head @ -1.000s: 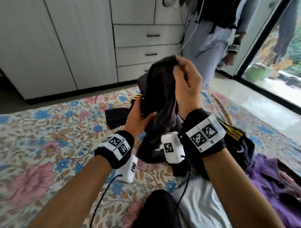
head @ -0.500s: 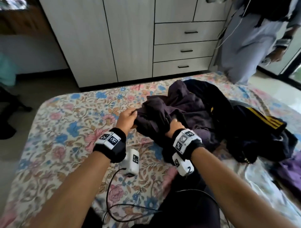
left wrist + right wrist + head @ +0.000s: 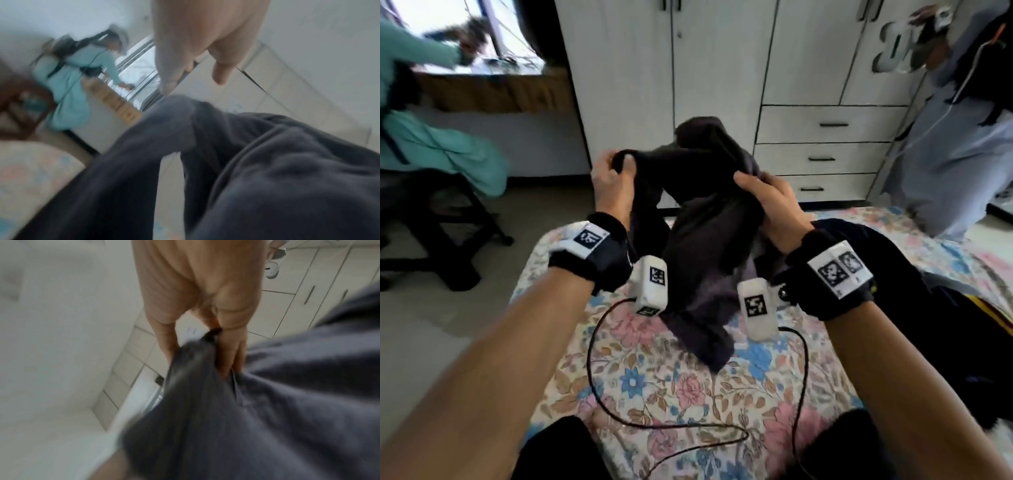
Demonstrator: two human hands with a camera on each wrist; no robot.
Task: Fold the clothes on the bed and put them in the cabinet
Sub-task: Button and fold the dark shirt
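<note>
Our left hand (image 3: 610, 178) and right hand (image 3: 770, 202) each pinch a bunched edge of the dark grey garment (image 3: 705, 246), raised over the floral bed (image 3: 654, 383). Its shape is lost in folds. A dark clothes pile (image 3: 914, 294) crowds the right; the cabinet (image 3: 722, 68) stands beyond.

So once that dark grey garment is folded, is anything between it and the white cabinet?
The cabinet doors look closed, so they would need opening. Otherwise nothing visible blocks the way: bare floor lies between the floral bed and the cabinet. Both hands, left and right, hold the dark grey garment above the bed.
</note>
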